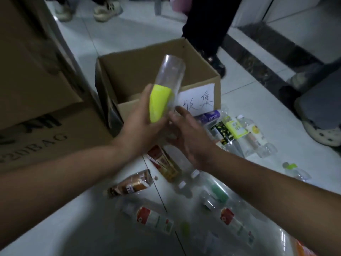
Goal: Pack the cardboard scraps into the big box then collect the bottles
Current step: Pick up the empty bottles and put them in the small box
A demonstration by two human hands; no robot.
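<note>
My left hand [143, 122] grips a clear plastic bottle with a yellow label [167, 89], held bottom-up over the near edge of the open cardboard box [193, 56]. That box carries a white paper sign with handwriting [198, 101]. My right hand [191, 137] is beside the bottle's lower end, fingers loosely extended and touching it. Several empty bottles lie on the tiled floor: a brown-labelled one [132, 185], a red and gold one [164, 163], a red-labelled clear one [153, 218], and a cluster [238, 132] to the right of the box.
A large brown cardboard box [33, 89] stands at the left, close to the open box. People's legs and shoes [107, 10] are at the back, dark trousers [208, 24] behind the box, and a slippered foot [323, 133] at right. A dark threshold strip [262, 58] crosses the floor at right.
</note>
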